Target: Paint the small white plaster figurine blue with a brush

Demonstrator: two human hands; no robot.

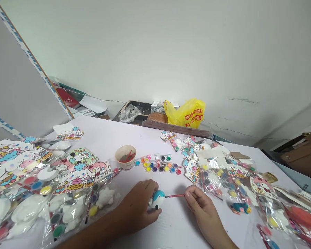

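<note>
In the head view, my left hand [138,204] grips a small white figurine [159,199] with a blue painted top and dark spots, low over the white table. The fingers cover its left side. My right hand [200,205] pinches a thin red paintbrush [176,195] near its end. The brush points left, and its dark tip is at the figurine's right side. Beyond my hands lie several small paint pots [160,164] in many colours. Left of them stands a paper cup [125,156] with liquid and red sticks in it.
Plastic-wrapped kits of white figurines [71,211] and printed cards cover the left side. More kits [214,180] lie on the right, near a painted blue figurine [241,208]. Behind the table [101,133] are a yellow plastic bag [185,112] and a dark tray [137,103] against the wall.
</note>
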